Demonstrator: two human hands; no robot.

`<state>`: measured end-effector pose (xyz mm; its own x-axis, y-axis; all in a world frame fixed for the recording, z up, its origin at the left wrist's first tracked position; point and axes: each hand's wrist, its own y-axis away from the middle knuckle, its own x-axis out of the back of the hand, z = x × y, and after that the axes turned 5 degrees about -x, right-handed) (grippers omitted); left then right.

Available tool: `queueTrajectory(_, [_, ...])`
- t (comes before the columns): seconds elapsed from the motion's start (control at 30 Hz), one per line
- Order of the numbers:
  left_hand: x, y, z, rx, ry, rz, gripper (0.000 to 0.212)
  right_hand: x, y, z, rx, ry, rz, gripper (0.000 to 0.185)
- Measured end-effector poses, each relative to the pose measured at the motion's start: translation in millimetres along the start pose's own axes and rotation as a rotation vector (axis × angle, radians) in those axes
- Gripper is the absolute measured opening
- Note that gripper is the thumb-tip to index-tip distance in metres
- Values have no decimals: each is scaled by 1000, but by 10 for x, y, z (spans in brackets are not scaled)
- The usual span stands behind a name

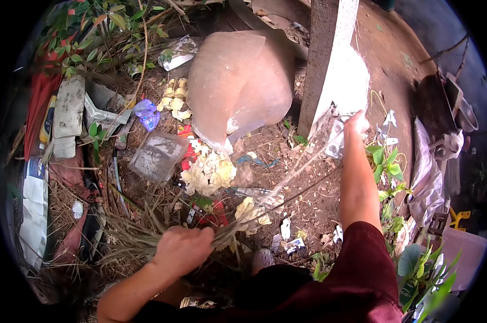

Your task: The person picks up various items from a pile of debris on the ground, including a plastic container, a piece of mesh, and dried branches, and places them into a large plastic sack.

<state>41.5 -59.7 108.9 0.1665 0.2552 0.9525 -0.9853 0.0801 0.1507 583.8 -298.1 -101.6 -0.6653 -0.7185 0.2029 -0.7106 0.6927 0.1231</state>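
Note:
My left hand [183, 246] is closed around a bundle of dry stalks [134, 232] at the lower middle, its loose ends fanning out to the left. From that hand, thin pale strands [285, 181] and a dark thin stem [308, 187] run up to the right. My right hand [356, 123] is at the upper right, beside the foot of a white-lit post [328, 52]; its fingers are overexposed, and their hold on the strands is unclear. Between the hands lies littered soil, with crumpled yellowish foam pieces [209, 171] and a clear plastic tray [158, 156].
A large translucent, pinkish sheet or bag [243, 80] lies ahead. Leafy branches [94, 40] hang at the upper left. A worn pale slab [69, 107] and red cloth [45, 97] are at the left. Green plants [386, 163] and a crumpled plastic sheet [425, 181] are at the right.

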Motion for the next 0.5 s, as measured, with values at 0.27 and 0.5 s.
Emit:
queueTrajectory(0.27, [-139,341,-547,108,-163,8,12,1109,-1022,-838,-70,259,-515,17])
queueTrajectory(0.5, [-415,346,-362,-74,-187,-84,15,1130,1365,-404,-562,815,-1364,20])
